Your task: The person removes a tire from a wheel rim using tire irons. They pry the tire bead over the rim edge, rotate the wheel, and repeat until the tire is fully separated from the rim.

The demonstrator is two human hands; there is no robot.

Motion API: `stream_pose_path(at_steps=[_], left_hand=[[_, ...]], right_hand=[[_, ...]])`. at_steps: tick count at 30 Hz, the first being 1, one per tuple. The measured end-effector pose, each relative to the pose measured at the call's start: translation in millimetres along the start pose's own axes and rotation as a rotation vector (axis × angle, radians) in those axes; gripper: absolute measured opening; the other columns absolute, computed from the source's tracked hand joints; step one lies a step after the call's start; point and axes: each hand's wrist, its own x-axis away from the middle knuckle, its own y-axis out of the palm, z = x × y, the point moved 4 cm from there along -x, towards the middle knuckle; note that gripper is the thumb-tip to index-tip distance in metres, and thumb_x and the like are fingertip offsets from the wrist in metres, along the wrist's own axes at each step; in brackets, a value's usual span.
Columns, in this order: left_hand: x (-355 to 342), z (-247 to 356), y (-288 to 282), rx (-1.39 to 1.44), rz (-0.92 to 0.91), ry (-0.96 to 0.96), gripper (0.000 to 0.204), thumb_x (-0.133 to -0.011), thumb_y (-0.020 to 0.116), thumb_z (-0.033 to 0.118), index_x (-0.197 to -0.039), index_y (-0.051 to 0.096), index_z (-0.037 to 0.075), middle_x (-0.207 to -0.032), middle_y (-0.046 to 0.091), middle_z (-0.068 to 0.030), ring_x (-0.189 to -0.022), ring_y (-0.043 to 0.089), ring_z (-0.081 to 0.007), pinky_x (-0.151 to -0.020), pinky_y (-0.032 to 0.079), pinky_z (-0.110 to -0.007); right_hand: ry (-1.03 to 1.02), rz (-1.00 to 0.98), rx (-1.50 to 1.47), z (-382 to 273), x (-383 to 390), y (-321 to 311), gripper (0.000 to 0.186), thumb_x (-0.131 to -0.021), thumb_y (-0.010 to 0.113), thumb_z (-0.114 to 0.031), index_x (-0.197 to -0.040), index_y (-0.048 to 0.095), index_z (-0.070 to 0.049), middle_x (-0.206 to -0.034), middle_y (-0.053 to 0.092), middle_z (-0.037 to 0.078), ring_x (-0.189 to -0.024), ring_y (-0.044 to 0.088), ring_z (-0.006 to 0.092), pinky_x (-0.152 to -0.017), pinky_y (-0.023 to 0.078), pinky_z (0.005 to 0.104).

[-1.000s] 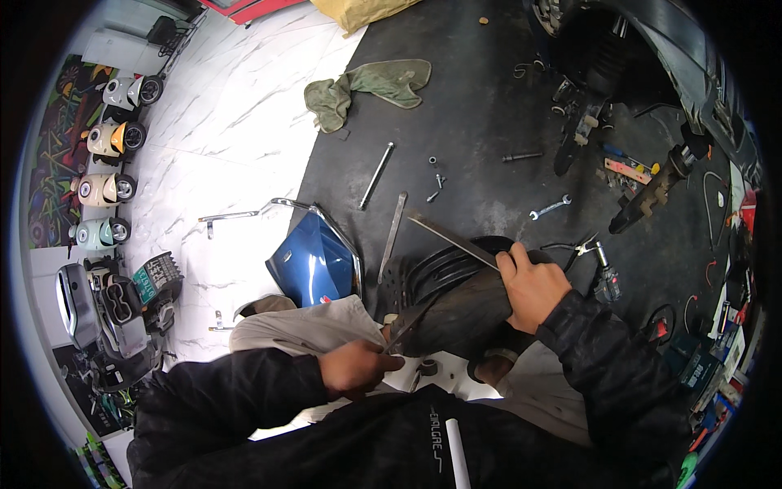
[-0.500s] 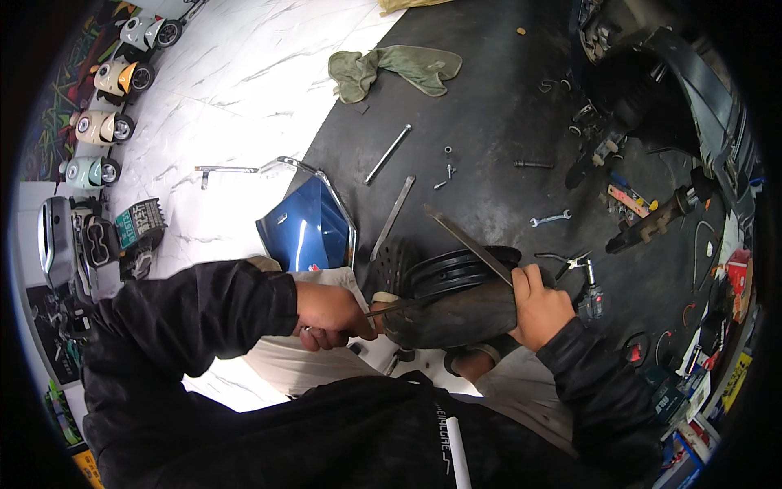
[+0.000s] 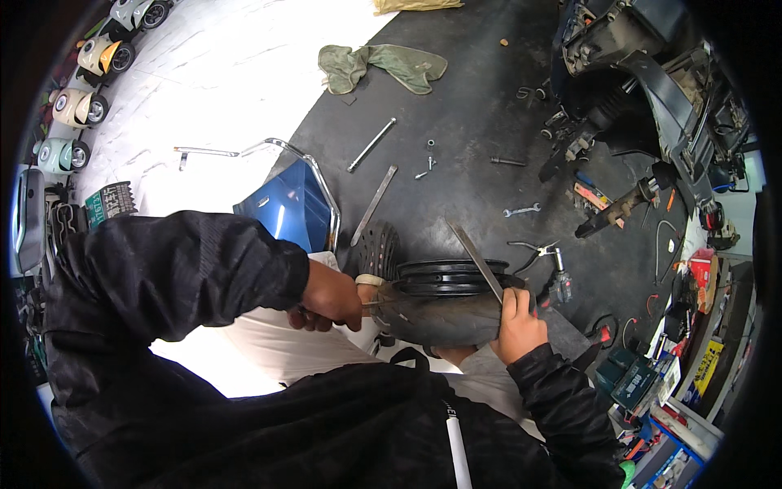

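Note:
A black tyre partly off its black wheel rim stands low between my legs. My left hand is closed in a fist at the tyre's left end, around a thin metal bar that looks like a tyre lever; most of it is hidden. My right hand grips the tyre's right end together with a flat tyre lever, which slants up across the rim. Another flat bar lies on the floor beyond my shoe.
On the dark mat are a long axle bolt, small bolts, a wrench, pliers and a power tool. A blue panel lies left, a green cloth farther off. A partly stripped scooter stands right.
My view has shifted, so floor things sit further left. The wheel has turned a little and the lever by my right hand stands steeper. Both hands keep their grip.

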Motion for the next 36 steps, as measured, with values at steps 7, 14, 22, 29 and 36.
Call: stream_pose_path(at_steps=[7,14,22,29,36], left_hand=[[-16.1,-17.2,32.1,-0.054,0.087,0.091,0.061,-0.112,0.049,0.053,-0.067,0.042,0.012,-0.056,0.036,0.0000,-0.043,0.032,-0.0147,-0.041,0.029,-0.034],[-57.6,-14.2,43.6,0.007,0.180,0.191,0.042,-0.113,0.047,0.042,-0.139,0.040,0.011,-0.060,0.040,-0.0027,-0.044,0.033,-0.0155,-0.042,0.031,-0.034],[-78.9,-5.0,56.6,0.051,0.270,0.242,0.042,-0.110,0.051,0.044,-0.131,0.039,0.009,-0.061,0.047,-0.0042,-0.045,0.044,-0.0184,-0.042,0.038,-0.037],[-82.3,-6.4,78.5,-0.060,0.519,0.542,0.054,-0.110,0.051,0.049,-0.103,0.067,-0.002,-0.076,0.061,-0.0125,-0.061,0.063,-0.0303,-0.057,0.050,-0.043],[-46.8,-2.8,38.1,0.452,0.384,0.538,0.035,-0.103,0.073,0.033,-0.093,0.066,0.000,-0.065,0.048,0.0000,-0.048,0.040,-0.0113,-0.044,0.032,-0.032]], right_hand=[[0.034,0.066,0.035,-11.1,15.5,7.3,0.087,-0.067,0.086,-0.012,-0.144,0.046,0.001,-0.136,0.054,0.019,-0.079,0.075,0.0388,-0.067,0.062,0.0470],[0.051,0.023,0.002,-14.8,5.7,6.4,0.087,-0.068,0.086,-0.013,-0.144,0.045,0.002,-0.134,0.054,0.021,-0.078,0.075,0.0400,-0.067,0.062,0.0473],[0.025,0.074,-0.009,-7.4,-2.8,1.1,0.087,-0.064,0.085,-0.009,-0.142,0.047,0.001,-0.123,0.054,0.019,-0.075,0.075,0.0387,-0.067,0.063,0.0462],[-0.022,0.073,0.008,-3.1,-20.9,-4.4,0.087,-0.065,0.087,-0.011,-0.141,0.046,0.002,-0.125,0.054,0.019,-0.078,0.075,0.0401,-0.070,0.064,0.0464],[-0.010,-0.026,-0.010,6.4,-43.0,-13.6,0.091,-0.065,0.088,-0.013,-0.145,0.047,0.003,-0.132,0.054,0.021,-0.088,0.074,0.0444,-0.077,0.062,0.0508]])
